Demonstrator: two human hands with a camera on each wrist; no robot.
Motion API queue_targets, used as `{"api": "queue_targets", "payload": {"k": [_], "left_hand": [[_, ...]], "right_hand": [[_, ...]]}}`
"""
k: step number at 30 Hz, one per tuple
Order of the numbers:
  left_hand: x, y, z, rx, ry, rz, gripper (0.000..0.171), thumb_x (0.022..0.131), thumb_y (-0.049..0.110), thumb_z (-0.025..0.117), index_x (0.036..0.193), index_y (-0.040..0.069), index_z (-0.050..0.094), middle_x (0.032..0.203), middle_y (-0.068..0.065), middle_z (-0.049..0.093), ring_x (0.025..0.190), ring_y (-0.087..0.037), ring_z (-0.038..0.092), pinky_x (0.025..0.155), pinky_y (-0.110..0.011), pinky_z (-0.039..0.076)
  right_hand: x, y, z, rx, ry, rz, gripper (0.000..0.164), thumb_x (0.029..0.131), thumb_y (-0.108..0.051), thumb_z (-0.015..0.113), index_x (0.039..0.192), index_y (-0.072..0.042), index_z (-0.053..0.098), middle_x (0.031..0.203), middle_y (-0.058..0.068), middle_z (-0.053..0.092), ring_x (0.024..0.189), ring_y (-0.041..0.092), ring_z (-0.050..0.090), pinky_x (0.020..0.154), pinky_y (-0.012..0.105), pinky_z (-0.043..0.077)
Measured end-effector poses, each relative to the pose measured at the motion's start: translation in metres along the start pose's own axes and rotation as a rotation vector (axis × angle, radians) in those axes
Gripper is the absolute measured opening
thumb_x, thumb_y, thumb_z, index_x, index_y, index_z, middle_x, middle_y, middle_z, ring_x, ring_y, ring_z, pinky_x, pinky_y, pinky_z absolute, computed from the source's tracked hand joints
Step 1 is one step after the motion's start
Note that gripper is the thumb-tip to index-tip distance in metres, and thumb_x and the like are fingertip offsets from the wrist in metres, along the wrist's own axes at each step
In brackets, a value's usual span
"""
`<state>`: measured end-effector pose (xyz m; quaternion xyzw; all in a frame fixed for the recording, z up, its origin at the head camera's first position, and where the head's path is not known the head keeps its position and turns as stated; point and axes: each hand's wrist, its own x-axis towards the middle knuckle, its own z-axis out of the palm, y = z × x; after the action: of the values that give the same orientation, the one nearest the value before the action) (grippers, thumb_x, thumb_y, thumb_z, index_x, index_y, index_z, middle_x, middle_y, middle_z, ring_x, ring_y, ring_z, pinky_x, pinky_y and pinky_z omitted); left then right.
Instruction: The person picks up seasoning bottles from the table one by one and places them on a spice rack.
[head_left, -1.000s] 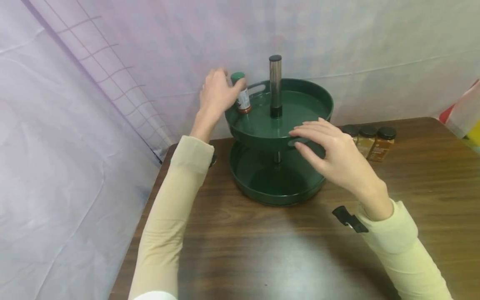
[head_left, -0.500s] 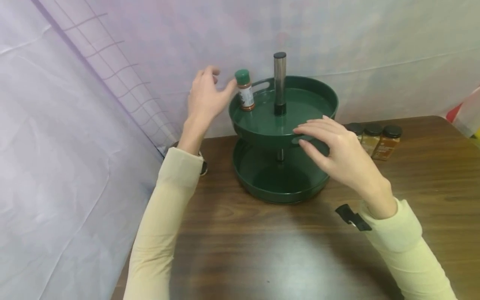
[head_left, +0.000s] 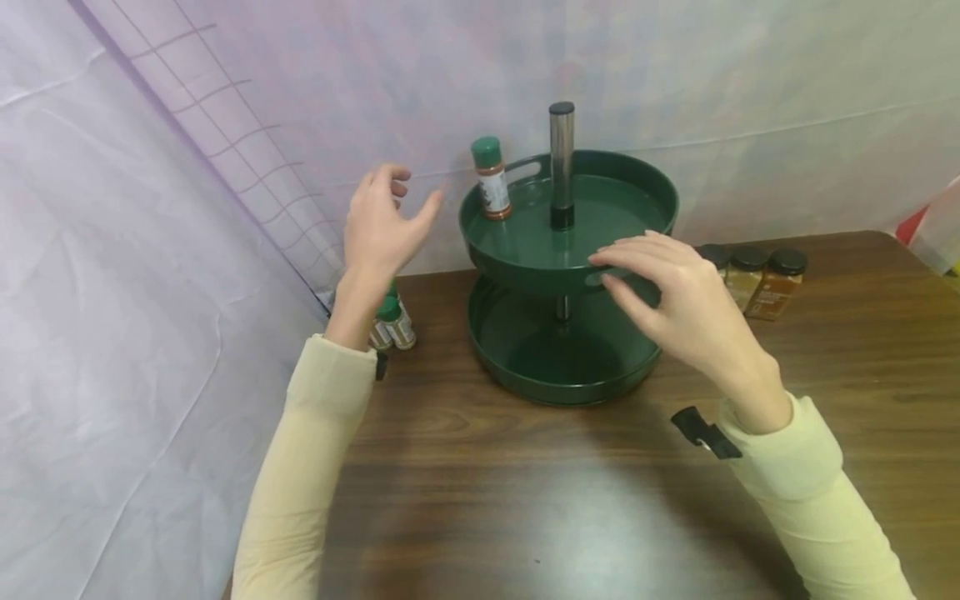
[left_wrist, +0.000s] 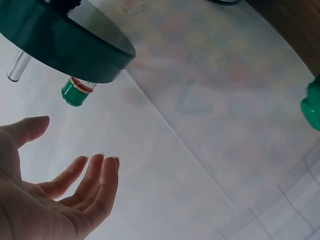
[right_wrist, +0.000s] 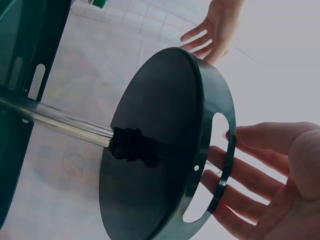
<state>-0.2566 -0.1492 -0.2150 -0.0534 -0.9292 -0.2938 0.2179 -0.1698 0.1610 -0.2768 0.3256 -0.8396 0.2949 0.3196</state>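
Note:
A green two-tier tray (head_left: 618,204) with a metal centre post (head_left: 562,158) stands on the table. On its upper tier, at the left rim, a spice jar (head_left: 493,190) with a green cap and reddish contents stands upright. My left hand (head_left: 382,223) hovers in the air left of that jar, apart from it, fingers relaxed and holding nothing. At the tray's front right, my right hand (head_left: 678,292) holds the upper rim by its handle slot. In the right wrist view its fingers (right_wrist: 250,180) show through the slot, behind the rim, with the thumb at the outer edge.
Several green-capped spice jars (head_left: 397,323) stand at the table's left, partly behind my left wrist. Black-capped square spice jars (head_left: 775,287) stand on the right, partly hidden by my right hand. A pale curtain (head_left: 720,83) hangs close behind the table (head_left: 480,492).
My left hand has let go of the spice jar on the upper tier and moved left and down, uncovering green-capped jars below. The right hand has stayed at the rim.

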Motion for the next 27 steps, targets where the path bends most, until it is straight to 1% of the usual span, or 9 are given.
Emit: {"api": "queue_targets", "payload": {"k": [9,16,23,27], "left_hand": [[-0.016,-0.024,-0.002,-0.018,0.015,-0.024,0.058,0.092,0.045,0.068,0.134,0.007,0.057,0.125,-0.015,0.059,0.116,-0.033,0.056,0.095,-0.046,0.047],[-0.027,-0.042,-0.005,-0.016,0.008,-0.062,0.059,0.093,0.045,0.067,0.135,0.006,0.056,0.126,-0.017,0.058,0.116,-0.034,0.055,0.096,-0.050,0.045],[-0.037,-0.059,-0.007,-0.012,-0.001,-0.100,0.060,0.092,0.046,0.067,0.135,0.006,0.055,0.127,-0.018,0.058,0.117,-0.036,0.054,0.096,-0.052,0.044],[-0.042,-0.071,-0.005,-0.005,0.004,-0.092,0.061,0.092,0.047,0.066,0.134,0.004,0.056,0.126,-0.020,0.059,0.116,-0.037,0.055,0.095,-0.052,0.045]], "right_hand": [[0.001,0.000,0.000,-0.002,0.035,0.015,0.025,0.090,-0.003,0.075,0.114,-0.004,0.074,0.111,0.010,0.073,0.110,0.030,0.065,0.115,0.044,0.034],[0.001,-0.002,0.001,0.011,0.076,0.038,0.018,0.090,-0.005,0.075,0.109,-0.004,0.075,0.106,0.009,0.074,0.105,0.029,0.066,0.113,0.045,0.037],[0.001,-0.002,0.001,0.002,0.094,0.059,0.016,0.089,-0.005,0.076,0.105,-0.004,0.075,0.102,0.010,0.074,0.102,0.028,0.068,0.112,0.046,0.039],[0.000,-0.001,0.000,-0.001,0.099,0.070,0.014,0.089,-0.004,0.076,0.103,-0.003,0.075,0.101,0.010,0.074,0.100,0.028,0.068,0.112,0.047,0.039]]}}
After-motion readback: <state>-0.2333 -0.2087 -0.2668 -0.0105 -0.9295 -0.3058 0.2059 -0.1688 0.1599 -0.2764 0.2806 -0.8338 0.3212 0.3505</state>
